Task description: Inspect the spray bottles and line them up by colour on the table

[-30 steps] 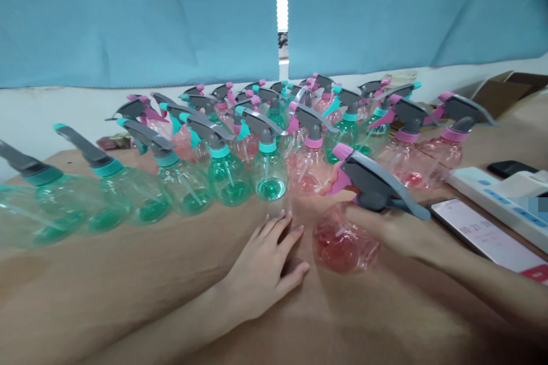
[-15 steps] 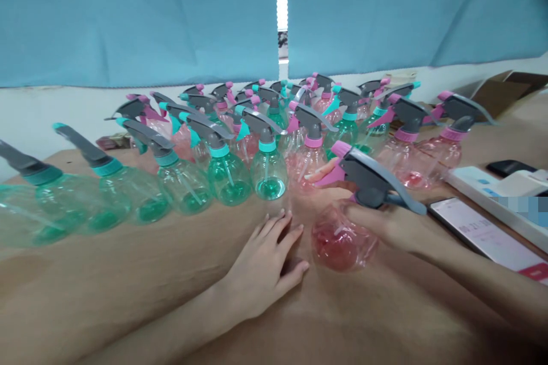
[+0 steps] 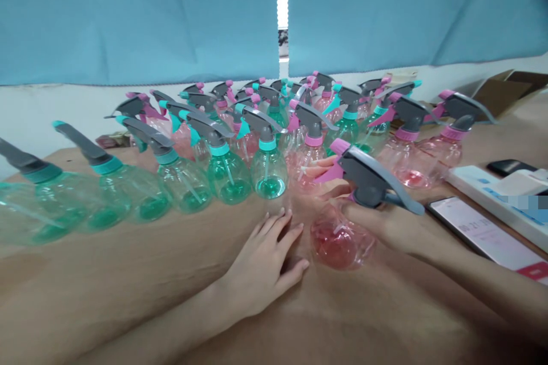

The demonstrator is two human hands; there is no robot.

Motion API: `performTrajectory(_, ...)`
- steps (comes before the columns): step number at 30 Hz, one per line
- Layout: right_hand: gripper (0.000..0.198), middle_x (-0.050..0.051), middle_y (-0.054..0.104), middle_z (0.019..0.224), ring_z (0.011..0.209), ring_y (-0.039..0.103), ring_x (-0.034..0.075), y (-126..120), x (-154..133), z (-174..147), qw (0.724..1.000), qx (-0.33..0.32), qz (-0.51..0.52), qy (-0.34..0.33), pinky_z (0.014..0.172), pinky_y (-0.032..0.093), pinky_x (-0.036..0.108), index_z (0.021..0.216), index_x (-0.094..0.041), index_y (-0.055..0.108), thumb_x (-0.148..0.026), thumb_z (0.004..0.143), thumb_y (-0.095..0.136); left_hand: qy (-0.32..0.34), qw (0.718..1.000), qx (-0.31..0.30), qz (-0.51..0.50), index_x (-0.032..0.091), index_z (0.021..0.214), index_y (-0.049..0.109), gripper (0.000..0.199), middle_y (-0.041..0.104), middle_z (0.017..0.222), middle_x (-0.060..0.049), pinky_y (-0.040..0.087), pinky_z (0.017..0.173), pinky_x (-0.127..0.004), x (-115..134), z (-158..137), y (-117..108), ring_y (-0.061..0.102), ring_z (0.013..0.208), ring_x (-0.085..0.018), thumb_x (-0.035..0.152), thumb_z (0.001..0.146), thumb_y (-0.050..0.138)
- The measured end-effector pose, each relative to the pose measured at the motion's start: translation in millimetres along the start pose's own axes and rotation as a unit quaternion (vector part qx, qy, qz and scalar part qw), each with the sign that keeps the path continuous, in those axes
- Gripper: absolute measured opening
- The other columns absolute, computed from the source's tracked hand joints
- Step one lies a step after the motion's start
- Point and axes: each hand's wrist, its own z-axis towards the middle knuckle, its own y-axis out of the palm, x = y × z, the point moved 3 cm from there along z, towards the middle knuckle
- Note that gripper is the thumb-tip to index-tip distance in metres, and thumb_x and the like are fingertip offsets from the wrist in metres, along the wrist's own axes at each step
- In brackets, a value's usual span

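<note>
A pink spray bottle (image 3: 342, 239) with a grey and pink trigger head stands on the table in front of me. My right hand (image 3: 342, 197) is wrapped round its neck from behind, the fingers reaching past the pink trigger; the head hides part of the grip. Left of this bottle, my left hand (image 3: 274, 259) lies flat on the table, fingers spread and nothing in it. Just beyond the left fingertips is a green spray bottle (image 3: 269, 174) with a turquoise collar. Behind the held bottle stands another pink spray bottle (image 3: 314, 154).
Several green spray bottles line the left, including one green bottle (image 3: 188, 185). More pink and green ones crowd the back. At the right lie a phone (image 3: 479, 234) and a white box-like object (image 3: 462, 177). An open cardboard box (image 3: 500, 94) sits behind them.
Almost nothing differs. My right hand and the pink spray bottle have shifted very slightly; the left hand stays flat in place.
</note>
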Motion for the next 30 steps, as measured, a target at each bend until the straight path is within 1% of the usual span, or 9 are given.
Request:
performTrajectory(2,0.018,-0.002,0.049,0.054,0.054,0.052,0.018,1.0,-4.2,0.7,1.0,0.0,0.003,0.0,0.043,0.039,0.028,0.079,-0.025,0.062,-0.027,0.066,0.051,0.003,1.0,0.001,0.002,0.015,0.137,0.045,0.052,0.035,0.149,-0.015,0.028,0.11,-0.049,-0.2,-0.4,0.3,0.031,0.137,-0.03,0.044,0.094,0.05)
performTrajectory(5,0.02,-0.002,0.05,0.058,0.057,0.053,0.018,1.5,-7.1,1.9,1.0,0.0,0.023,-0.01,0.049,0.043,0.029,0.084,-0.025,0.061,-0.029,0.067,0.053,0.003,1.0,-0.001,0.007,0.015,0.138,0.045,0.053,0.035,0.149,-0.015,0.028,0.11,-0.05,-0.7,-0.4,1.0,0.031,0.137,-0.031,0.045,0.094,0.05)
performTrajectory(10,0.012,0.001,0.054,0.062,0.059,0.054,0.018,0.7,-1.1,0.8,0.999,-0.028,-0.014,0.017,0.051,0.045,0.031,0.072,-0.024,0.057,-0.034,0.07,0.05,0.005,1.0,-0.001,0.015,0.015,0.138,0.044,0.053,0.035,0.149,-0.015,0.028,0.109,-0.049,-1.7,-0.1,2.4,0.031,0.137,-0.031,0.046,0.094,0.049)
performTrajectory(15,0.007,0.001,0.057,0.068,0.061,0.055,0.017,-1.2,0.8,-1.2,0.998,-0.016,-0.045,0.031,0.05,0.044,0.029,0.066,-0.023,0.05,-0.03,0.069,0.048,0.003,1.0,-0.001,0.019,0.016,0.139,0.044,0.054,0.034,0.15,-0.015,0.027,0.11,-0.049,-2.1,-0.9,2.4,0.031,0.137,-0.03,0.047,0.095,0.047)
performTrajectory(18,0.011,0.002,0.058,0.068,0.061,0.054,0.018,0.3,-1.1,-1.1,0.999,-0.024,-0.039,0.029,0.049,0.043,0.029,0.066,-0.023,0.051,-0.032,0.07,0.047,0.004,1.0,-0.001,0.018,0.016,0.139,0.044,0.053,0.034,0.15,-0.015,0.027,0.11,-0.049,-1.7,-1.2,2.0,0.031,0.137,-0.03,0.046,0.095,0.047)
performTrajectory(21,0.014,0.001,0.057,0.064,0.057,0.053,0.017,0.6,0.0,-0.5,0.998,-0.006,-0.052,0.041,0.051,0.046,0.031,0.066,-0.023,0.053,-0.036,0.069,0.048,0.004,1.0,-0.002,0.016,0.016,0.138,0.045,0.053,0.034,0.149,-0.015,0.028,0.11,-0.048,-1.3,-1.1,1.6,0.031,0.137,-0.03,0.047,0.095,0.047)
performTrajectory(23,0.013,0.001,0.058,0.065,0.059,0.055,0.017,1.0,1.1,0.2,0.999,0.003,-0.04,0.031,0.055,0.049,0.033,0.069,-0.023,0.055,-0.035,0.069,0.05,0.001,1.0,-0.003,0.014,0.016,0.138,0.045,0.053,0.034,0.15,-0.015,0.028,0.11,-0.048,-1.3,-0.7,1.4,0.031,0.137,-0.03,0.047,0.095,0.048)
performTrajectory(27,0.013,0.002,0.063,0.076,0.069,0.06,0.019,2.2,2.4,1.8,1.0,-0.018,0.006,-0.001,0.065,0.051,0.036,0.075,-0.023,0.056,-0.035,0.071,0.05,0.001,1.0,-0.008,0.015,0.015,0.138,0.045,0.053,0.034,0.15,-0.015,0.027,0.11,-0.049,-1.0,-0.1,0.9,0.03,0.137,-0.03,0.046,0.095,0.048)
performTrajectory(30,0.014,0.001,0.06,0.068,0.062,0.056,0.018,1.9,3.5,2.5,0.999,-0.041,0.005,0.001,0.061,0.049,0.036,0.076,-0.024,0.055,-0.034,0.07,0.048,0.001,1.0,-0.005,0.013,0.016,0.138,0.045,0.053,0.034,0.15,-0.014,0.027,0.11,-0.049,-0.8,-0.3,0.6,0.031,0.137,-0.03,0.046,0.095,0.049)
